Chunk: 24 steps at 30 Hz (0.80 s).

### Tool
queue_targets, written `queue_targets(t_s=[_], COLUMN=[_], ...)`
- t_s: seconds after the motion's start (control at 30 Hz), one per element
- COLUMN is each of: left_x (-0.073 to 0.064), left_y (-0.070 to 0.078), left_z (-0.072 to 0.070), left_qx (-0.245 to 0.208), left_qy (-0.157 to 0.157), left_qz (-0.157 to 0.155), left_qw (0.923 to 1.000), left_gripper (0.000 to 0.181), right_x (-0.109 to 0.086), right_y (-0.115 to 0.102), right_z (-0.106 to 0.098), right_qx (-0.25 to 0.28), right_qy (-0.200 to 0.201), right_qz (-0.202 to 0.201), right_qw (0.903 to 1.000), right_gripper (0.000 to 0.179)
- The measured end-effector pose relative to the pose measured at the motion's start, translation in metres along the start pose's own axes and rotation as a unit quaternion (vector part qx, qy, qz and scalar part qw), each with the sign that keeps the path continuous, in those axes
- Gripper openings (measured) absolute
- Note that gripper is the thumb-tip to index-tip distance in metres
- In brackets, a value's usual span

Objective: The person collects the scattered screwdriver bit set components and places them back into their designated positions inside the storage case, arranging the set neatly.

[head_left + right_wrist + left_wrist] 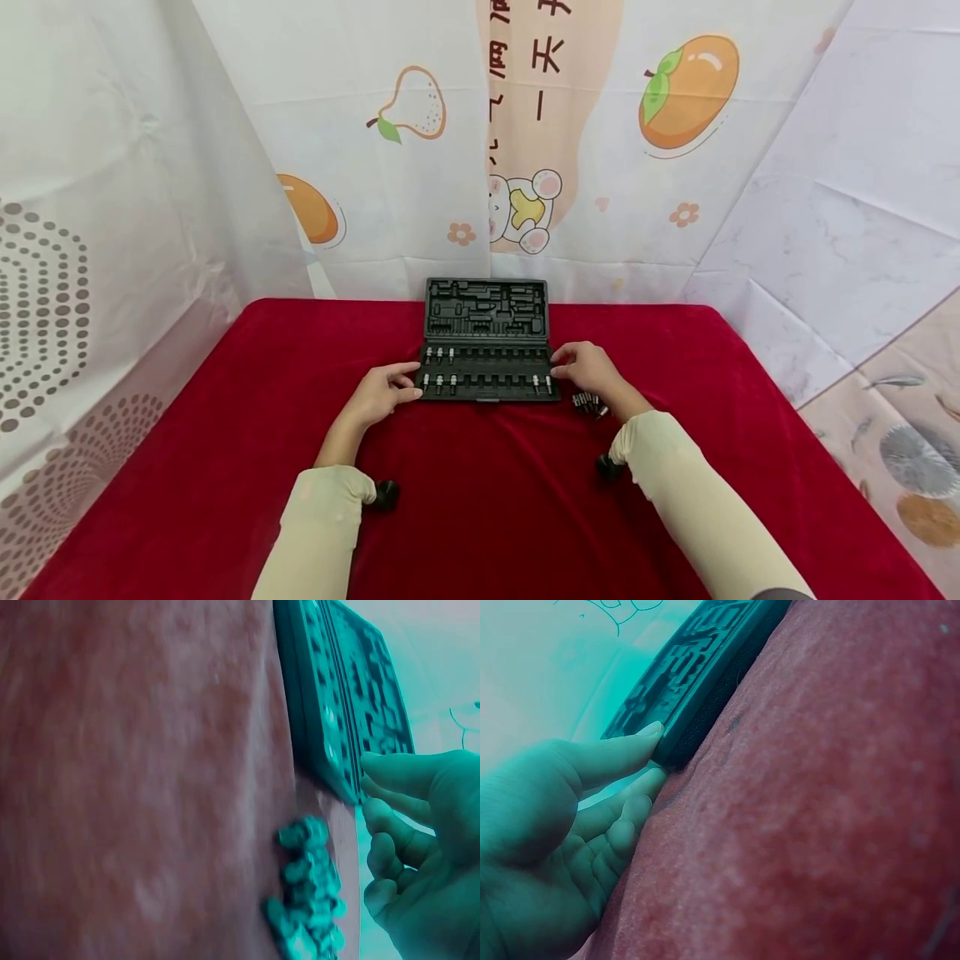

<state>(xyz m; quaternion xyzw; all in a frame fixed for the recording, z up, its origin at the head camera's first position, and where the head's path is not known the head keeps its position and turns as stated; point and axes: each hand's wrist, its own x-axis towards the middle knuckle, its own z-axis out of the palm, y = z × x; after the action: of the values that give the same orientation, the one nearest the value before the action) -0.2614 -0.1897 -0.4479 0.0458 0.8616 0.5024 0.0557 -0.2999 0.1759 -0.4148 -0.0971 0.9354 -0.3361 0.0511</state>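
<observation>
The black case (491,365) lies unfolded on the red cloth (480,500), between the two hands; the left hand (377,393) touches its left edge with thumb and forefinger spread a little apart, while the right hand (588,367) is at its right edge with fingers loosely bent, though whether they press there I cannot tell; light, even contact from both sides should steady the case best, since a sharp tilt could loosen what sits in the slots; the lid (448,310) has moulded recesses; in the lower half, the back row holds three metal bits (439,355) at its left, and the front row three more bits (439,384) at the left and two bits (536,384) at the right; a loose pile (588,402) lies just beside the case, near the right wrist, and is best left undisturbed
</observation>
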Motion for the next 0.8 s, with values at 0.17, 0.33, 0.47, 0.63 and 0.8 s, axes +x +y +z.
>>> queue_targets(t_s=[0.17, 0.33, 0.47, 0.63, 0.8], left_x=[0.000, 0.001, 0.001, 0.000, 0.000], left_y=[0.000, -0.001, -0.001, -0.001, 0.000], left_z=[-0.001, -0.001, -0.002, -0.001, -0.001], left_qx=[0.001, 0.001, 0.002, 0.002, 0.000], left_qy=[0.000, 0.000, 0.000, -0.001, -0.001], left_qz=[-0.002, -0.004, -0.006, -0.004, 0.004], left_qw=[1.0000, 1.0000, 1.0000, 1.0000, 1.0000], left_gripper=[0.051, 0.051, 0.051, 0.051, 0.052], right_x=[-0.002, -0.004, -0.005, -0.006, -0.009], right_y=[0.012, 0.021, 0.026, 0.029, 0.030], right_z=[-0.010, -0.018, -0.021, -0.025, -0.027], right_qx=[-0.001, -0.014, -0.041, -0.068, -0.101], right_qy=[0.000, -0.005, -0.010, -0.025, -0.041], right_qz=[0.005, 0.017, 0.018, 0.015, 0.031], right_qw=[1.0000, 0.9997, 0.9989, 0.9972, 0.9936], right_gripper=[0.017, 0.016, 0.010, 0.012, 0.019])
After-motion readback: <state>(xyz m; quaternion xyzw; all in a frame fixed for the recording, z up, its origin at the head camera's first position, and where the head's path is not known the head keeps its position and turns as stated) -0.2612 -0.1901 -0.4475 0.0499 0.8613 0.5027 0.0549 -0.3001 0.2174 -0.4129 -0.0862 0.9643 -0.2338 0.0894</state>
